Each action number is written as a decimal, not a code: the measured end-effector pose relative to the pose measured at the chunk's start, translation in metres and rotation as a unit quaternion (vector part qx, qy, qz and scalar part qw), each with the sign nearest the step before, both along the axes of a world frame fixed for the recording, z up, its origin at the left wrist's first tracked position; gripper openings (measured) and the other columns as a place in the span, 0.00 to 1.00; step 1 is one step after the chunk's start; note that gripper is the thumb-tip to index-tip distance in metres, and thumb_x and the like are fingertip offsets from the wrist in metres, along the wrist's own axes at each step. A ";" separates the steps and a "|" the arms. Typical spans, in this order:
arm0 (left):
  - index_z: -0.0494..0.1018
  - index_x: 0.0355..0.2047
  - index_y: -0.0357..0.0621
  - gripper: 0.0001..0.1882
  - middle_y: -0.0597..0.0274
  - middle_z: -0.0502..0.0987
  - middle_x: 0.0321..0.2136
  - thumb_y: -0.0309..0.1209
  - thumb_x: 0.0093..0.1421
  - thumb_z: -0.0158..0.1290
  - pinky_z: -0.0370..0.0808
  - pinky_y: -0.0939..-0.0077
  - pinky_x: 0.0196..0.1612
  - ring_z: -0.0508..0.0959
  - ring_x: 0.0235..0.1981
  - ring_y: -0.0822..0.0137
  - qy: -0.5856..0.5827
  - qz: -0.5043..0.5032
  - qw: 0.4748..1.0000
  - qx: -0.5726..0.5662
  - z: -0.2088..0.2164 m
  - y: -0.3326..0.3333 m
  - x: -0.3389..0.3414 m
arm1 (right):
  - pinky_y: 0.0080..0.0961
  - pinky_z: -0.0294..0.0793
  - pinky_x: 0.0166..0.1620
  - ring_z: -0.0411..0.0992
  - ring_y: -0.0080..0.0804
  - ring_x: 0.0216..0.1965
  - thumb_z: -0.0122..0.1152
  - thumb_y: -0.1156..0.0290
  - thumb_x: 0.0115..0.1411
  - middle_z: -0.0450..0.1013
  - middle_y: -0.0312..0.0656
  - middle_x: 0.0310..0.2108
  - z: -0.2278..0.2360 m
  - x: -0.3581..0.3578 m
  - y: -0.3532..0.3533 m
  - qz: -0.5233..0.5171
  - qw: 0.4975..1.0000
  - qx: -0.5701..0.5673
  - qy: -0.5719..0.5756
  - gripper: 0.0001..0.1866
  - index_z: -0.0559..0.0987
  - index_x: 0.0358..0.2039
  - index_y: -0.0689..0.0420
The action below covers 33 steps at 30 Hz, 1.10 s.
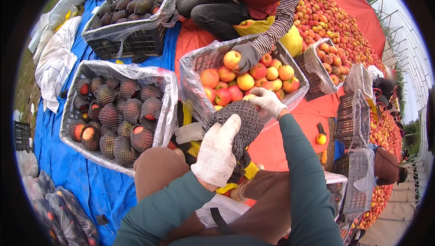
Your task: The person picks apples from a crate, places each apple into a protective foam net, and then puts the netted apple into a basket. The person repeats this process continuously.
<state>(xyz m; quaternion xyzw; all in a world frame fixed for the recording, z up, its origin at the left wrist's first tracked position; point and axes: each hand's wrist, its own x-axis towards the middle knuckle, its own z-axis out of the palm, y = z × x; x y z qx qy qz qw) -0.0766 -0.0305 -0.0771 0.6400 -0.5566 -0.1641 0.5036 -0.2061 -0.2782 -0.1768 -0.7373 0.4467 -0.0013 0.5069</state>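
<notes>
Net sleeve (240, 121) between left hand (217, 153), right hand (268, 102)

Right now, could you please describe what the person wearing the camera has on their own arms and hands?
Both forearms are covered by long teal-green sleeves that reach the wrists. The left hand wears a white knitted work glove with a coarse woven texture and a ribbed cuff. The right hand wears a matching white knitted glove. No markings, watch or jewellery show on either.

left hand (216, 151) + right hand (268, 101): gripping net sleeve (240, 120) | apple crate (195, 71) just beyond
</notes>
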 end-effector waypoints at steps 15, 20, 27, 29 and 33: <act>0.59 0.53 0.43 0.27 0.59 0.68 0.46 0.32 0.54 0.54 0.75 0.70 0.46 0.73 0.45 0.66 0.673 -0.301 0.675 0.042 0.047 0.036 -0.041 | 0.33 0.60 0.57 0.63 0.35 0.53 0.46 0.73 0.60 0.65 0.48 0.51 0.169 -0.074 0.207 -0.112 0.871 -0.191 -0.438 0.18 0.66 0.49 0.68; 0.55 0.55 0.36 0.35 0.54 0.69 0.47 0.35 0.49 0.57 0.74 0.72 0.46 0.73 0.45 0.65 0.706 -0.414 0.573 0.037 0.073 0.101 -0.068 | 0.30 0.64 0.54 0.65 0.33 0.50 0.52 0.71 0.57 0.67 0.45 0.49 0.118 -0.114 0.266 -0.049 0.932 -0.167 -0.317 0.19 0.66 0.49 0.63; 0.55 0.55 0.33 0.51 0.55 0.66 0.47 0.41 0.33 0.68 0.66 0.74 0.51 0.68 0.48 0.69 0.501 -0.527 0.659 0.193 0.093 0.157 -0.063 | 0.28 0.69 0.47 0.70 0.32 0.42 0.55 0.74 0.53 0.72 0.45 0.39 0.143 -0.129 0.327 -0.020 0.907 0.188 -0.376 0.11 0.72 0.38 0.62; 0.54 0.56 0.33 0.51 0.56 0.66 0.47 0.39 0.34 0.68 0.66 0.75 0.51 0.67 0.48 0.69 0.463 -0.482 0.711 0.219 0.086 0.171 -0.052 | 0.22 0.73 0.37 0.72 0.26 0.30 0.53 0.79 0.48 0.73 0.42 0.31 0.161 -0.126 0.329 -0.152 0.812 0.347 -0.445 0.06 0.70 0.29 0.62; 0.56 0.56 0.36 0.42 0.56 0.65 0.49 0.33 0.42 0.63 0.63 0.74 0.54 0.66 0.51 0.69 0.422 -0.239 0.867 0.119 0.084 0.163 -0.042 | 0.20 0.72 0.31 0.70 0.26 0.28 0.53 0.78 0.50 0.70 0.40 0.28 0.187 -0.119 0.322 -0.122 0.857 -0.042 -0.499 0.05 0.68 0.28 0.59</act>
